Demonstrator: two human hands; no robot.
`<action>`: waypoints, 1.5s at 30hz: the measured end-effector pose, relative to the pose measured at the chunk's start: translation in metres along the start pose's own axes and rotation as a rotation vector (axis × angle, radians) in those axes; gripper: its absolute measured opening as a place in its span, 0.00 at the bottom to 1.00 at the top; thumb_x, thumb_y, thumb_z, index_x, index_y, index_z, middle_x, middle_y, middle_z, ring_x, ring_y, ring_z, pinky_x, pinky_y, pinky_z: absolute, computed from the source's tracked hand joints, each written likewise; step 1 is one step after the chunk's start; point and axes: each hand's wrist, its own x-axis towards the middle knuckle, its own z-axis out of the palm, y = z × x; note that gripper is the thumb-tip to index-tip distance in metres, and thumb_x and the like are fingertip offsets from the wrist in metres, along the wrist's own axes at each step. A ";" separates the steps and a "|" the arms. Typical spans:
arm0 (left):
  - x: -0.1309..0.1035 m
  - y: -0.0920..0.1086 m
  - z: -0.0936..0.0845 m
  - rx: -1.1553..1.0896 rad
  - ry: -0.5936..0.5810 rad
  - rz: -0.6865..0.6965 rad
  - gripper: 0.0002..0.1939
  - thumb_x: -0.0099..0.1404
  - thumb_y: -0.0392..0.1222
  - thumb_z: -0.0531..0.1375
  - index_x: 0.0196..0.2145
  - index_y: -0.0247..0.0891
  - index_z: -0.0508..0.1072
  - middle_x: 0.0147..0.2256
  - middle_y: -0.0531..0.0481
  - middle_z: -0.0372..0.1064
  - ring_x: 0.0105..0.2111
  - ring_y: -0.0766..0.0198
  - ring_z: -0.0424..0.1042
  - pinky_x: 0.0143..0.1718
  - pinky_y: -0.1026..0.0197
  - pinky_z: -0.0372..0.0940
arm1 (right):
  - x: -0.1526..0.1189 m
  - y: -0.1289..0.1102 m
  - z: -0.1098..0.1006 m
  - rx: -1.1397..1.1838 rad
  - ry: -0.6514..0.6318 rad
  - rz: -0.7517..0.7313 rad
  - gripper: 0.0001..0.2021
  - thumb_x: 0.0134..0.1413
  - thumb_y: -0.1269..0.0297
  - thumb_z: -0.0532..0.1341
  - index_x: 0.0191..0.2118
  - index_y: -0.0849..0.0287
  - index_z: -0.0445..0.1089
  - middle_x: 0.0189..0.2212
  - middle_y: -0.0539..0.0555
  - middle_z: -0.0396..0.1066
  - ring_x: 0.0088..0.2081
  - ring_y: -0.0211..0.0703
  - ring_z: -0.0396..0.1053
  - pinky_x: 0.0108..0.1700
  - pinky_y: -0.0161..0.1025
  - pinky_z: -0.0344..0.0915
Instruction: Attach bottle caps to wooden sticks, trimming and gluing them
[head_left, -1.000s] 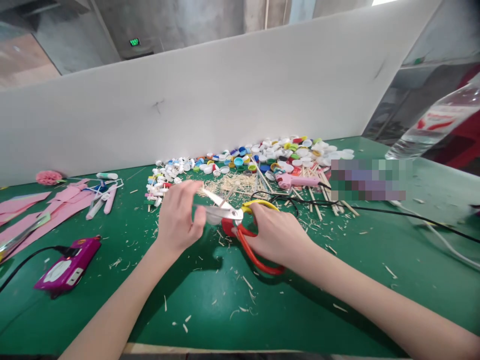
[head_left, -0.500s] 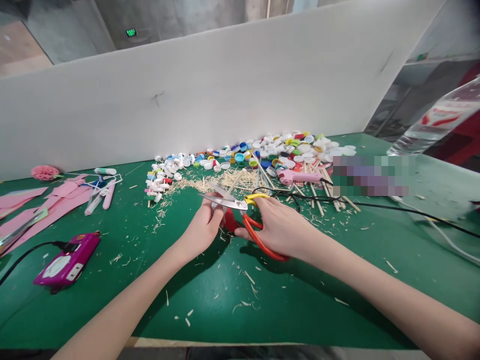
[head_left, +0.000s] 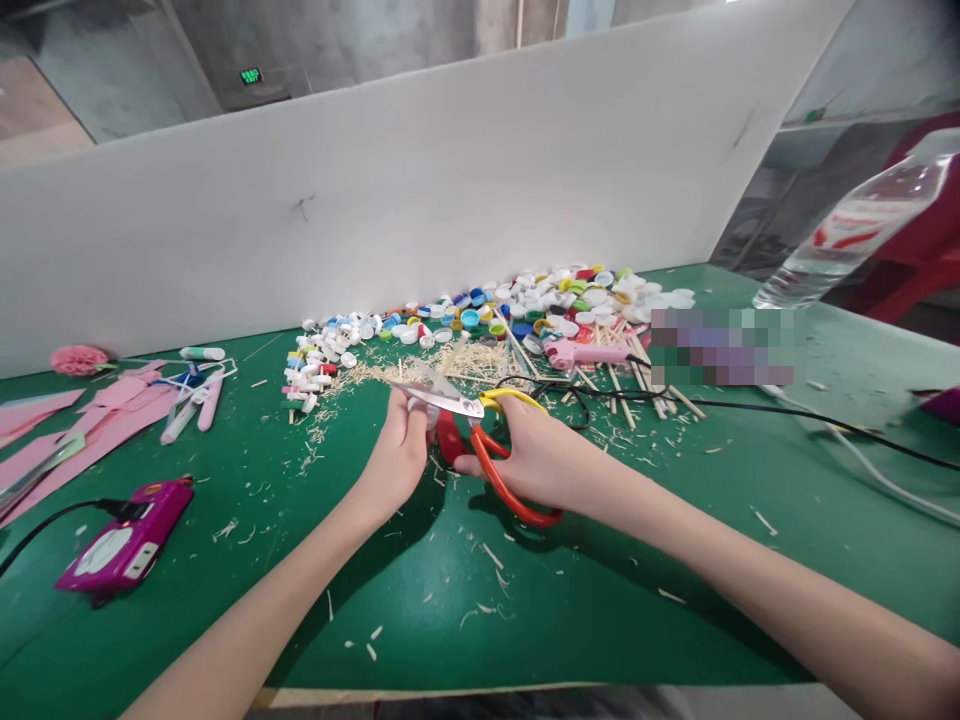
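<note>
My right hand is closed on scissors with red and yellow handles. Their silver blades are spread apart and point left, over my left hand. My left hand pinches a small white piece, probably a bottle cap, right below the blades. A red part shows between the two hands; whether it belongs to the scissors I cannot tell. Behind the hands lie wood shavings and a heap of coloured bottle caps.
Left: pink paper strips, pink flower, glue pens, purple power strip. Right: pink glue gun, wooden sticks, black cable, tilted-looking water bottle. A white panel stands behind.
The view has shifted slightly, so most things sit a little further left. A light stick that stood up by the blades no longer shows there. Both hands keep their holds.
</note>
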 end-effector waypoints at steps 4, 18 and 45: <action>0.001 -0.001 -0.004 -0.030 0.063 0.003 0.08 0.70 0.44 0.43 0.40 0.41 0.57 0.30 0.54 0.59 0.26 0.70 0.60 0.29 0.64 0.58 | 0.005 0.005 -0.009 -0.025 0.050 0.045 0.30 0.40 0.40 0.62 0.41 0.61 0.61 0.40 0.62 0.67 0.41 0.52 0.66 0.37 0.44 0.63; 0.004 -0.003 -0.010 -0.050 0.045 0.003 0.16 0.66 0.44 0.51 0.49 0.41 0.51 0.30 0.55 0.61 0.26 0.70 0.64 0.31 0.64 0.63 | 0.014 0.039 -0.086 -0.310 0.190 0.378 0.22 0.52 0.41 0.52 0.31 0.58 0.64 0.26 0.56 0.67 0.26 0.40 0.60 0.28 0.38 0.53; -0.008 -0.002 -0.007 0.658 -0.276 0.395 0.17 0.66 0.52 0.52 0.46 0.38 0.61 0.37 0.46 0.68 0.35 0.60 0.67 0.35 0.56 0.64 | 0.018 0.114 -0.101 -0.495 0.043 0.786 0.24 0.54 0.48 0.52 0.41 0.65 0.70 0.39 0.68 0.69 0.39 0.54 0.67 0.34 0.43 0.57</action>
